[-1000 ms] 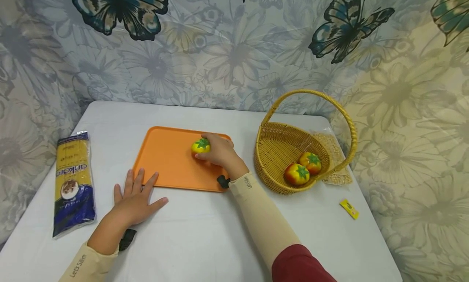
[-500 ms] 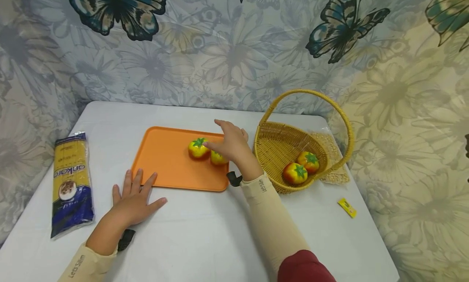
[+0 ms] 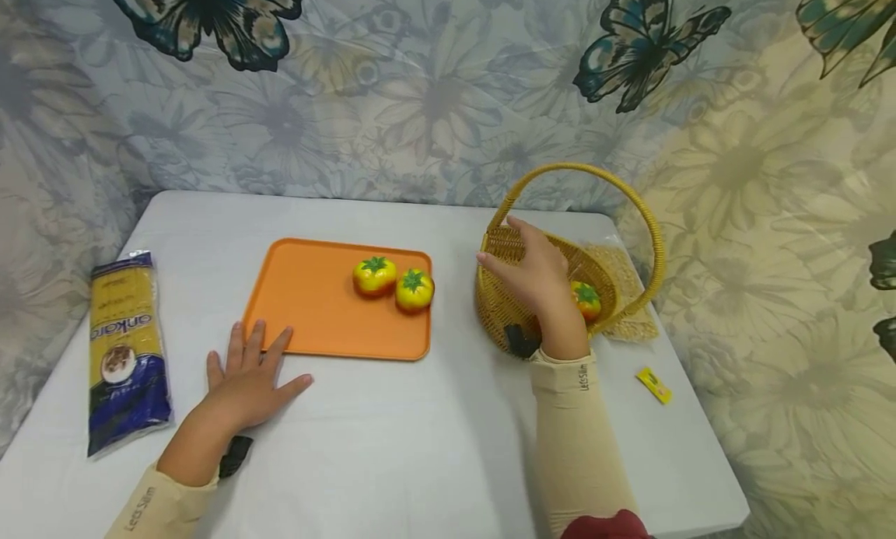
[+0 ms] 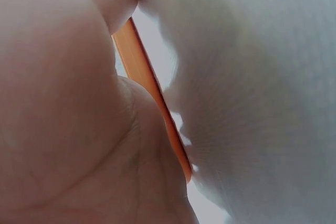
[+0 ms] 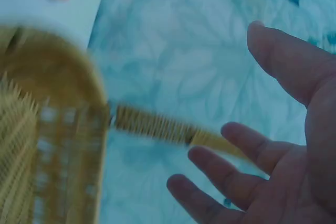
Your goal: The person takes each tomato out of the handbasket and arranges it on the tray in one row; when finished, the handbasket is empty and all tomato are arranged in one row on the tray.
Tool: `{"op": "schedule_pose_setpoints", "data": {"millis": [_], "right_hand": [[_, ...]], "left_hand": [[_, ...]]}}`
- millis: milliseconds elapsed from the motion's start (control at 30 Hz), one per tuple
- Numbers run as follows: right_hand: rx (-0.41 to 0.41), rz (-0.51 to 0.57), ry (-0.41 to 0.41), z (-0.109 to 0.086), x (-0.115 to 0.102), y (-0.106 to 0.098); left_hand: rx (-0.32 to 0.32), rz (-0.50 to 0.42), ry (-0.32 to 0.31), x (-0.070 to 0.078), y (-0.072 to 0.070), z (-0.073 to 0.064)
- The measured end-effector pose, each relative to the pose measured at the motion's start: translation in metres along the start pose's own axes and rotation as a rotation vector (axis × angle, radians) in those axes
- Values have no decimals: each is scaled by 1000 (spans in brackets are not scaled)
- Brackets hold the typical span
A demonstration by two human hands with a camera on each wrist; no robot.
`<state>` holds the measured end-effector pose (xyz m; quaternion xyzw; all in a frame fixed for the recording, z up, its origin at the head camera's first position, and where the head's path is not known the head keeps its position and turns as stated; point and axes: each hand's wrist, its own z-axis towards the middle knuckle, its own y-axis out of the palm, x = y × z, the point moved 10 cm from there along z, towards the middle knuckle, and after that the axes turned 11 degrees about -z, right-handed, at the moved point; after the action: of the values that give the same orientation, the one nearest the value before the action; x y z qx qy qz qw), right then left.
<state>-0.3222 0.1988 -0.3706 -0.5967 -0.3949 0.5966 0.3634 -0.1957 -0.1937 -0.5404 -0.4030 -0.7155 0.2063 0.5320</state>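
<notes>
In the head view my left hand (image 3: 246, 387) lies with fingers spread, its fingertips at the near left edge of the orange tray (image 3: 322, 298). Two yellow-red, tomato-like fruits with green leafy tops sit at the tray's right end: one fruit (image 3: 374, 276) farther left, another fruit (image 3: 414, 291) close beside it. Over the yellow wicker basket (image 3: 493, 309) hovers my right hand (image 3: 539, 274), fingers extended and holding nothing. Inside the basket one more such fruit (image 3: 586, 299) shows; the hand and wrist cover part of the interior. The right wrist view shows the spread right hand (image 5: 283, 171) by the basket handle (image 5: 152, 124).
At the left lies a yellow and blue ankara pasta packet (image 3: 129, 352). Behind the basket's right side is a clear bag of beige grains (image 3: 626, 290). A small yellow sachet (image 3: 654, 385) lies near the table's right edge. Patterned cloth (image 3: 434, 96) hangs behind the table.
My right hand has let go of a fruit on the tray and moved right, over the basket. Two fruits now show uncovered on the tray. My left hand has stayed at the tray's edge.
</notes>
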Motion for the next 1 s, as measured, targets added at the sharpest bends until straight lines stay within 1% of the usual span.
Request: {"op": "schedule_pose_setpoints", "data": {"millis": [100,200,300,400,467,567,667,767,867,1000], "right_hand": [[5,5,47,-8,26,-5],[5,3,93,-19,50,-6],[7,-20,134,-30,71,-4],[25,-39,170,-39,86,2],[42,-60,173,-43,92,7],[50,-115,161,-43,92,15],[22,-193,169,-42,92,23],[-25,-243,200,-42,96,32],[-45,-250,223,-43,100,38],[-26,-236,224,-42,103,43]], "left_hand": [[4,-3,2,0,0,0],[-1,-6,5,-1,0,0],[-10,1,5,-2,2,2],[-14,7,2,-3,3,2],[-16,7,1,-3,4,3],[-13,0,2,-4,3,2],[-12,-7,5,-5,3,2],[-13,-9,7,-4,4,2],[-17,-11,9,-3,4,2],[-21,-17,5,-3,4,2]]}}
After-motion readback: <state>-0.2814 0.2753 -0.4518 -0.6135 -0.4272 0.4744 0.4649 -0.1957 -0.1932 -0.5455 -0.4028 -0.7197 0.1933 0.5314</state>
